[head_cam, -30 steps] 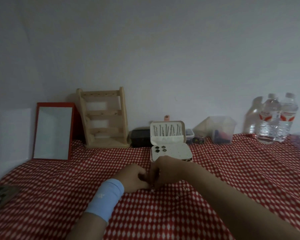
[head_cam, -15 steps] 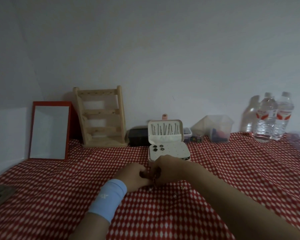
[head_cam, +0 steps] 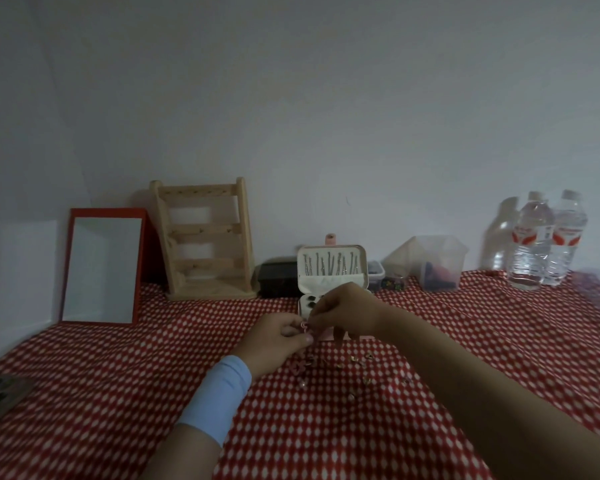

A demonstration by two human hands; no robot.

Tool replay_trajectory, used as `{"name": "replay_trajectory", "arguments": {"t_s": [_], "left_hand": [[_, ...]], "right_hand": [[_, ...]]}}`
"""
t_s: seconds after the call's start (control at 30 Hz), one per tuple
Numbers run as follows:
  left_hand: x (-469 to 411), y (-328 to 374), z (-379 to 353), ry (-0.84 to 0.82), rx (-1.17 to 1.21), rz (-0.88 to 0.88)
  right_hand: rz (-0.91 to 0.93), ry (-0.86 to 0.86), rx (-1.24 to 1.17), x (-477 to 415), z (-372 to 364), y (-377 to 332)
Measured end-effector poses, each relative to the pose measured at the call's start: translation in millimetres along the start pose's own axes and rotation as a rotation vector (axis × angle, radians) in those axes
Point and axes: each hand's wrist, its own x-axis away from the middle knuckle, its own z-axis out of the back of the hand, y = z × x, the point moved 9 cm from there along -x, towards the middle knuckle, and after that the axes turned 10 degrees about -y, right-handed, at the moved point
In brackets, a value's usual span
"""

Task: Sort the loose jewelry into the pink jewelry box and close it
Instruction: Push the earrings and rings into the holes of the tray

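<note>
Pink box open on checked cloth, just behind left hand and right hand, together, pinching a small piece; loose jewelry scattered nearer.

A pale blue stretchy wristband wraps the person's left wrist; the right forearm is bare, without any sleeve.

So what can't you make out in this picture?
Head view only:
The piece pinched between left hand and right hand: they hide most of it, too small to name.
The box base: right hand covers most.
The loose jewelry on cloth: too small, dim.
A dark object at left edge: cut off.
</note>
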Motion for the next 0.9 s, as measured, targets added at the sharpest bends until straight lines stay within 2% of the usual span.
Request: {"name": "replay_trajectory", "arguments": {"t_s": [0.23, 0.53, 0.67, 0.77, 0.9], "left_hand": [[-15.2, 15.9, 7.1, 0.080, 0.181, -0.023], [-60.5, 17.8, 2.7, 0.012, 0.648, 0.032], [-82.9, 20.7, 3.5, -0.019, 0.647, 0.038], [-100.9, 20.3, 5.7, -0.042, 0.670, 0.038], [-116.9, 20.3, 6.8, -0.084, 0.572, 0.027]], "right_hand": [[-0.009, 0.067, -0.301, 2.3, 18.3, 15.8], [0.136, 0.095, -0.410, -2.2, 54.4, 16.5], [0.192, 0.135, -0.296, -11.3, 71.7, 13.5], [0.182, 0.137, -0.352, -22.9, 84.0, 24.0], [0.123, 0.074, -0.404, -36.8, 89.0, 41.0]]}}
